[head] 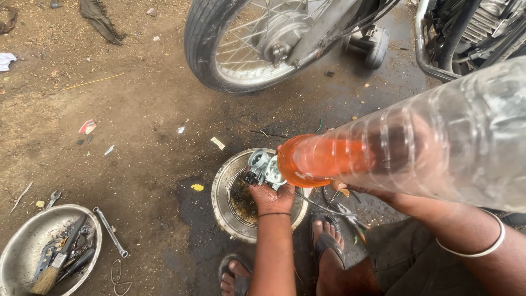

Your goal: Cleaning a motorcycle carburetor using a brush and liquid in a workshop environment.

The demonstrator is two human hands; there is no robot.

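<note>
**Kid:** What is your left hand [272, 198] doing?

**Helper:** Your left hand has its grip closed around a small metal engine part [264, 168]. You hold it up over a round metal bowl [223, 189] that sits on the dirt ground [137, 109], right in front of you.

**Kid:** And your right hand?

**Helper:** Your right hand [356, 189] is mostly hidden behind a big clear plastic bottle [416, 148]. I cannot tell how its grip is set. The bottle is tipped over, with orange liquid inside. Its mouth is just beside the engine part, on the right of it.

**Kid:** What is in the bowl?

**Helper:** Some dark, dirty liquid lies at the bottom.

**Kid:** What else is around you?

**Helper:** Far from you stands a motorcycle wheel [246, 44]. Near you on the left is a second metal bowl [22, 246] with a paintbrush [55, 263] and some tools in it. A wrench [110, 233] lies on the ground just right of that bowl. Your feet in sandals [326, 241] are near the first bowl.
</note>
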